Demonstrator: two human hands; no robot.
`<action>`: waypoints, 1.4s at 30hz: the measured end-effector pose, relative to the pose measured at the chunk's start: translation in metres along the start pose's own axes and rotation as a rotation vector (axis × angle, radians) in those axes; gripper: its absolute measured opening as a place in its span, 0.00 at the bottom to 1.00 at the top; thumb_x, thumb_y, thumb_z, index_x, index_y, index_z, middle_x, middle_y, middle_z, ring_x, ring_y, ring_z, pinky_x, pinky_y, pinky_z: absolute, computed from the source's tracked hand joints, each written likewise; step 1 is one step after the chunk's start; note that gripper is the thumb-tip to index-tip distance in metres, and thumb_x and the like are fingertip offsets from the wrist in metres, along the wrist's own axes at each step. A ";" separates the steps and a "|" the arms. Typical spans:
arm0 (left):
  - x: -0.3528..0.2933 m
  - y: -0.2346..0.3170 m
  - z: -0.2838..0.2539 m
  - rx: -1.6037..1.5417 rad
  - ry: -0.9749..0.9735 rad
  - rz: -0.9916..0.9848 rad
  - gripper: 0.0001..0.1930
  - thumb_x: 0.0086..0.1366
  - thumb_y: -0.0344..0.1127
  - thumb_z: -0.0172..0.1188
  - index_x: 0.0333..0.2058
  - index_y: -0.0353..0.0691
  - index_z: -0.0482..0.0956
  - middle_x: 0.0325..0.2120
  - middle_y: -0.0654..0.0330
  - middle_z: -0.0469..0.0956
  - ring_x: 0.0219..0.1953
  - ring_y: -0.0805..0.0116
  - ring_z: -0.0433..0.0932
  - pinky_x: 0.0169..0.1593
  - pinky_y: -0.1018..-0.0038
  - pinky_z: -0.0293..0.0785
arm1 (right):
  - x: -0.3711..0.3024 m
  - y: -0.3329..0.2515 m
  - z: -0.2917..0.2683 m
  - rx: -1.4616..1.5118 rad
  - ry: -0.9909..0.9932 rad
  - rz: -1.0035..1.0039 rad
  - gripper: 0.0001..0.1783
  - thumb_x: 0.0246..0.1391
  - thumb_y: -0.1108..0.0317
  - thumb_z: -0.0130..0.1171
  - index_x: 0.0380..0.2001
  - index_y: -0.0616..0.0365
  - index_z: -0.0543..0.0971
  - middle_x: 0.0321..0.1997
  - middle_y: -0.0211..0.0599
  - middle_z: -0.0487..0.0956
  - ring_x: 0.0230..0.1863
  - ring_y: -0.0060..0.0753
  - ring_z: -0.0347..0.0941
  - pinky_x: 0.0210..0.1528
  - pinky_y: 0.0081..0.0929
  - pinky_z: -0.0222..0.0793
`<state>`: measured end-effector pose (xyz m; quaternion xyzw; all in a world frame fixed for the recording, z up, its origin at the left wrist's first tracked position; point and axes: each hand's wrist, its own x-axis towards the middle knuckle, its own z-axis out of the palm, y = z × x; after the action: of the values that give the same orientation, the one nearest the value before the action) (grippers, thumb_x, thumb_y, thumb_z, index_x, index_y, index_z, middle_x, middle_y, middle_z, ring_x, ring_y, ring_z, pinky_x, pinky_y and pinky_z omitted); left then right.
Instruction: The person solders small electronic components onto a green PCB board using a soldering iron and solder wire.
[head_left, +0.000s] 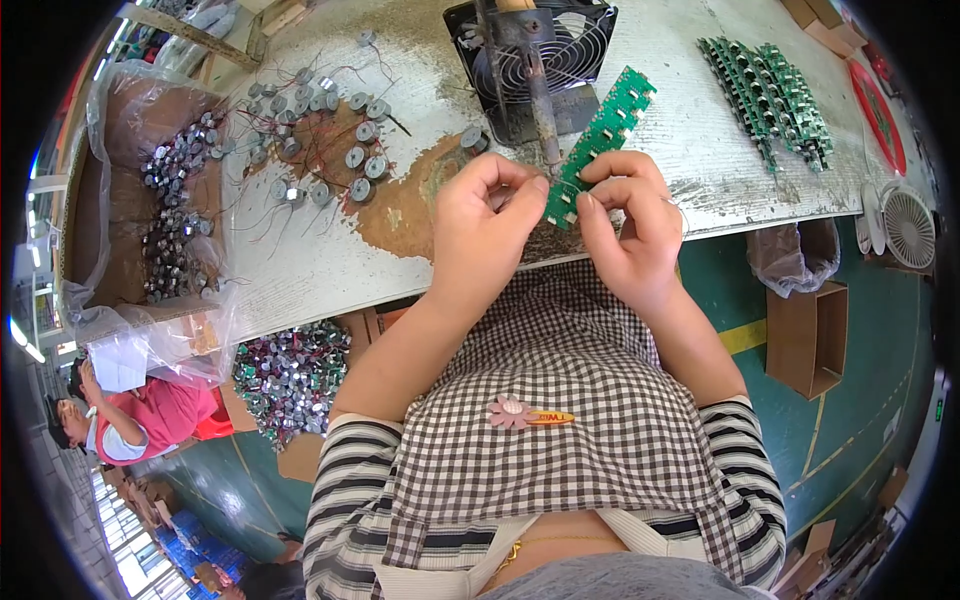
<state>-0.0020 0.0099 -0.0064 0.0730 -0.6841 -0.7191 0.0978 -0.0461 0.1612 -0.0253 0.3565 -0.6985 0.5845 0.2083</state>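
Note:
A long green circuit board strip [612,118] slants up and away between my hands, small silvery parts along it. My right hand [635,215] is closed, its fingertips at the strip's right edge near the lower end. On the other side my left hand [485,225] pinches thumb against forefinger, touching the strip's left edge; what lies in that pinch is too small to make out. Thin pale wires seem to show between the fingertips. Just above the strip's lower end, the tip of a mounted soldering iron [541,105] points down. A small round motor [474,140] sits beyond my left hand.
Behind the iron stands a black fan [570,45]. Motors with red wires [365,160] are spread at left, beside a lined carton [110,230] of more motors. Stacked green boards [765,95] lie at right. Below the worn table [300,300] are another motor heap [290,380] and a seated person [150,415].

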 end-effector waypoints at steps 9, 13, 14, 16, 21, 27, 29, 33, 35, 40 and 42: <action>-0.006 0.001 0.002 0.012 0.009 0.024 0.04 0.59 0.26 0.59 0.28 0.32 0.74 0.26 0.65 0.76 0.25 0.87 0.68 0.28 0.87 0.64 | -0.003 -0.003 -0.004 -0.030 -0.031 -0.053 0.07 0.43 0.83 0.59 0.25 0.65 0.72 0.36 0.47 0.75 0.27 0.28 0.72 0.27 0.20 0.70; -0.008 -0.003 0.002 -0.008 0.011 0.043 0.04 0.59 0.26 0.59 0.29 0.32 0.74 0.26 0.66 0.76 0.24 0.88 0.66 0.27 0.87 0.62 | -0.006 -0.003 -0.003 -0.011 -0.030 -0.020 0.07 0.43 0.84 0.58 0.25 0.65 0.72 0.35 0.47 0.74 0.27 0.28 0.72 0.26 0.19 0.70; -0.008 -0.003 0.001 -0.020 -0.003 0.041 0.04 0.59 0.25 0.59 0.28 0.32 0.74 0.26 0.66 0.76 0.23 0.88 0.65 0.26 0.87 0.61 | -0.006 -0.004 -0.003 -0.010 -0.026 -0.022 0.07 0.43 0.84 0.58 0.25 0.65 0.72 0.35 0.46 0.74 0.27 0.27 0.72 0.26 0.19 0.70; -0.007 -0.003 0.000 -0.032 -0.017 0.040 0.04 0.58 0.25 0.60 0.28 0.33 0.74 0.25 0.67 0.75 0.22 0.88 0.65 0.25 0.88 0.61 | -0.006 -0.005 -0.004 -0.015 -0.029 -0.013 0.06 0.43 0.84 0.58 0.25 0.66 0.72 0.35 0.46 0.74 0.27 0.27 0.72 0.25 0.19 0.70; -0.004 -0.003 -0.002 0.046 -0.046 0.042 0.04 0.56 0.26 0.61 0.27 0.33 0.75 0.22 0.68 0.74 0.20 0.89 0.63 0.23 0.87 0.58 | -0.004 -0.007 -0.003 -0.018 -0.033 0.006 0.06 0.44 0.85 0.58 0.25 0.66 0.72 0.34 0.45 0.74 0.27 0.27 0.72 0.25 0.19 0.70; 0.003 0.000 0.000 0.026 -0.024 0.041 0.04 0.56 0.26 0.61 0.26 0.34 0.75 0.21 0.69 0.73 0.20 0.89 0.62 0.23 0.87 0.58 | 0.002 -0.006 0.000 -0.014 -0.023 0.029 0.06 0.45 0.85 0.58 0.26 0.66 0.72 0.34 0.44 0.74 0.27 0.27 0.72 0.25 0.19 0.71; 0.004 0.001 -0.001 0.029 -0.025 0.055 0.04 0.56 0.26 0.61 0.26 0.34 0.75 0.21 0.69 0.73 0.20 0.89 0.62 0.23 0.87 0.58 | 0.008 -0.005 -0.001 -0.051 -0.032 -0.063 0.06 0.44 0.84 0.58 0.26 0.66 0.72 0.34 0.44 0.74 0.28 0.28 0.72 0.25 0.19 0.71; 0.001 0.000 -0.003 0.128 -0.014 0.043 0.05 0.55 0.26 0.62 0.26 0.34 0.74 0.21 0.70 0.73 0.20 0.88 0.61 0.23 0.87 0.58 | 0.001 -0.005 0.000 -0.032 -0.048 -0.029 0.07 0.44 0.84 0.59 0.26 0.66 0.72 0.34 0.44 0.74 0.28 0.29 0.72 0.25 0.20 0.71; -0.003 0.000 -0.003 0.117 -0.007 0.049 0.05 0.54 0.25 0.62 0.25 0.34 0.74 0.20 0.70 0.72 0.19 0.88 0.61 0.22 0.87 0.58 | -0.001 -0.007 0.000 -0.039 -0.057 -0.029 0.07 0.44 0.84 0.59 0.26 0.65 0.72 0.34 0.44 0.74 0.28 0.29 0.72 0.25 0.20 0.71; -0.006 -0.003 -0.001 0.098 -0.037 0.065 0.04 0.52 0.24 0.61 0.24 0.35 0.74 0.21 0.69 0.73 0.20 0.87 0.65 0.23 0.86 0.61 | -0.004 -0.007 -0.001 -0.031 0.052 -0.008 0.06 0.45 0.83 0.59 0.26 0.64 0.73 0.36 0.46 0.74 0.30 0.29 0.71 0.29 0.20 0.69; -0.007 0.001 -0.007 0.123 -0.144 0.014 0.05 0.54 0.24 0.62 0.27 0.36 0.74 0.28 0.67 0.76 0.24 0.87 0.67 0.27 0.87 0.63 | -0.006 -0.002 -0.008 0.031 0.049 0.070 0.04 0.47 0.82 0.57 0.26 0.64 0.73 0.36 0.46 0.74 0.30 0.27 0.70 0.30 0.19 0.67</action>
<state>0.0070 0.0046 -0.0062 0.0221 -0.7326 -0.6786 0.0486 -0.0410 0.1701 -0.0265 0.3205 -0.6961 0.6107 0.1993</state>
